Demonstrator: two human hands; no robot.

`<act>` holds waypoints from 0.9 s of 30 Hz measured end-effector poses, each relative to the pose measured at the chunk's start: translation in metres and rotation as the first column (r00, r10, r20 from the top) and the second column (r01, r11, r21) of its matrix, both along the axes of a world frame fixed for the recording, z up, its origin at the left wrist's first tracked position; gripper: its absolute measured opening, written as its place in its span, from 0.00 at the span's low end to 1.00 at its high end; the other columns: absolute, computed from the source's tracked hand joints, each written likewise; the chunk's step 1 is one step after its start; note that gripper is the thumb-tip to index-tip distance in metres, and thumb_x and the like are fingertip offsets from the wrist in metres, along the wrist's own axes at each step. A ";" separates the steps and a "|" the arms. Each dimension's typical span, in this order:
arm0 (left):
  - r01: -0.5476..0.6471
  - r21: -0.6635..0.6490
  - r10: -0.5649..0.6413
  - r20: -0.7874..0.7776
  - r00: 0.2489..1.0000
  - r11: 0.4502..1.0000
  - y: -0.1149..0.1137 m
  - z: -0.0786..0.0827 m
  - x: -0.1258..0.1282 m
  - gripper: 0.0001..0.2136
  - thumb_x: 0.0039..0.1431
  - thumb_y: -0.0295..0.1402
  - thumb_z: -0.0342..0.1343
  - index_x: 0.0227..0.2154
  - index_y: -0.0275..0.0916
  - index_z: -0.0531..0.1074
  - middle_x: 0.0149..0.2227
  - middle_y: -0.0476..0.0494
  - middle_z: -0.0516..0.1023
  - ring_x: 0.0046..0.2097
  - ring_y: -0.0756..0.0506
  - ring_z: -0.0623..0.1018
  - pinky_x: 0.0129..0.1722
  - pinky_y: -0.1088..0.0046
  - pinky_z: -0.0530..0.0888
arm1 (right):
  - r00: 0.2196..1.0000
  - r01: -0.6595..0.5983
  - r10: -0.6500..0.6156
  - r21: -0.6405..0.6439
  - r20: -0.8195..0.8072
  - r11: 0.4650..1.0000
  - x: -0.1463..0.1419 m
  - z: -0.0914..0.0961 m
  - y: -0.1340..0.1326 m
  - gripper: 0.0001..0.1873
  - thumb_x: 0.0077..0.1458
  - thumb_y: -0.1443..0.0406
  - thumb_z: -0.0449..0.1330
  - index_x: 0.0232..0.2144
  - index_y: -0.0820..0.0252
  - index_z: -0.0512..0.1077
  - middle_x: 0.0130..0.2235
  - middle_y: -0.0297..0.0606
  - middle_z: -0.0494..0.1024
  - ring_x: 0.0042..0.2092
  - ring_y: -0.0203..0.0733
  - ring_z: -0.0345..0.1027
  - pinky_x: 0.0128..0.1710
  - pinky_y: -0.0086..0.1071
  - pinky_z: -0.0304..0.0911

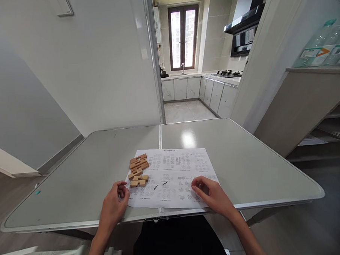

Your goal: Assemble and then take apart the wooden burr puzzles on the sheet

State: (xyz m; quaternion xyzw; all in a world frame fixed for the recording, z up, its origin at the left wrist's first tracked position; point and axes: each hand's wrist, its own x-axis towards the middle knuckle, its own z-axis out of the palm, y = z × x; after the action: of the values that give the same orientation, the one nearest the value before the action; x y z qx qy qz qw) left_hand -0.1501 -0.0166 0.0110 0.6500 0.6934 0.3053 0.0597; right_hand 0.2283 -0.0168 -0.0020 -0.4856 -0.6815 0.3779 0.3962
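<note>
Several notched wooden puzzle pieces lie in a loose column on the left side of a printed paper sheet. Some are longer and darker brown; the nearest are short and pale. My left hand rests at the sheet's left edge, just short of the nearest pieces. Its fingers are loosely curled, with a gap between thumb and forefinger and nothing seen in them. Over the sheet's right part is my right hand, its fingers bent and slack, with nothing visible in the grasp. Both hands are apart from the wood.
The sheet lies across the centre seam of a grey folding table with a pale rim. A small teal bit sits near its left edge. Plastic bottles stand on a shelf at right. Beyond the table a doorway opens onto a kitchen.
</note>
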 end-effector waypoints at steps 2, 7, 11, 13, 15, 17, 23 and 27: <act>0.001 0.004 -0.001 -0.007 1.000 1.000 0.000 -0.001 -0.001 0.14 0.62 0.44 0.48 0.44 0.41 0.67 0.33 0.46 0.77 0.31 0.43 0.76 0.31 0.69 0.73 | 1.000 -0.001 0.001 0.005 -0.005 1.000 0.000 0.000 0.000 0.18 0.64 0.49 0.57 0.37 0.55 0.75 0.37 0.38 0.80 0.36 0.43 0.72 0.38 0.36 0.70; 0.009 0.001 -0.009 -0.010 1.000 1.000 -0.001 0.001 0.001 0.14 0.61 0.44 0.48 0.43 0.40 0.68 0.32 0.46 0.77 0.31 0.43 0.76 0.32 0.69 0.73 | 1.000 -0.009 0.009 0.003 -0.007 1.000 0.001 -0.002 0.000 0.16 0.65 0.50 0.57 0.38 0.54 0.74 0.37 0.38 0.80 0.36 0.43 0.72 0.38 0.35 0.69; 0.012 -0.010 -0.013 -0.018 1.000 1.000 -0.002 0.004 0.003 0.15 0.62 0.44 0.48 0.44 0.40 0.68 0.32 0.46 0.77 0.32 0.43 0.76 0.32 0.70 0.73 | 1.000 -0.009 0.009 -0.003 -0.010 1.000 0.001 -0.002 0.000 0.16 0.65 0.50 0.57 0.38 0.54 0.74 0.38 0.37 0.80 0.37 0.42 0.72 0.38 0.35 0.69; 0.014 -0.009 -0.014 -0.020 1.000 1.000 -0.002 0.004 0.002 0.14 0.62 0.44 0.48 0.43 0.40 0.68 0.32 0.46 0.77 0.32 0.43 0.76 0.32 0.70 0.73 | 1.000 -0.004 0.004 -0.005 -0.014 1.000 0.001 -0.003 0.000 0.16 0.65 0.50 0.57 0.38 0.55 0.75 0.37 0.37 0.80 0.37 0.42 0.72 0.38 0.35 0.69; 0.016 -0.004 -0.016 -0.020 1.000 1.000 -0.002 0.003 0.002 0.14 0.62 0.44 0.48 0.43 0.40 0.69 0.32 0.46 0.77 0.31 0.44 0.76 0.31 0.70 0.73 | 1.000 -0.002 0.002 -0.006 -0.012 1.000 0.001 -0.003 0.000 0.17 0.65 0.50 0.57 0.38 0.55 0.75 0.38 0.37 0.80 0.37 0.42 0.72 0.38 0.35 0.69; 0.019 0.003 -0.019 -0.022 1.000 1.000 -0.001 0.002 0.001 0.14 0.62 0.44 0.48 0.43 0.40 0.69 0.31 0.47 0.76 0.30 0.44 0.76 0.31 0.70 0.73 | 1.000 0.000 0.000 -0.007 -0.001 1.000 0.000 -0.003 0.000 0.18 0.65 0.49 0.57 0.38 0.55 0.75 0.38 0.38 0.80 0.37 0.43 0.72 0.38 0.35 0.69; 0.028 0.015 -0.028 -0.033 0.999 0.999 0.000 0.000 0.000 0.14 0.62 0.43 0.48 0.42 0.41 0.69 0.30 0.48 0.76 0.30 0.44 0.76 0.30 0.71 0.72 | 1.000 -0.009 0.009 0.001 0.002 1.000 0.001 -0.004 0.001 0.17 0.65 0.49 0.56 0.39 0.54 0.75 0.38 0.38 0.81 0.37 0.43 0.72 0.38 0.36 0.70; 0.029 0.023 -0.029 -0.030 0.999 0.999 -0.001 0.001 0.001 0.13 0.62 0.43 0.48 0.41 0.41 0.70 0.29 0.48 0.75 0.30 0.44 0.76 0.30 0.71 0.72 | 1.000 -0.008 0.008 0.001 -0.004 1.000 0.001 -0.005 0.001 0.17 0.65 0.49 0.57 0.39 0.54 0.75 0.38 0.38 0.81 0.37 0.43 0.73 0.37 0.35 0.70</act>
State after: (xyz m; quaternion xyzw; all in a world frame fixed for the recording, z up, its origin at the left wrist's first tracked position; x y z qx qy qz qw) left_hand -0.1494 -0.0176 0.0115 0.6651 0.6810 0.3030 0.0462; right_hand 0.2292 -0.0161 -0.0065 -0.4818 -0.6828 0.3802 0.3963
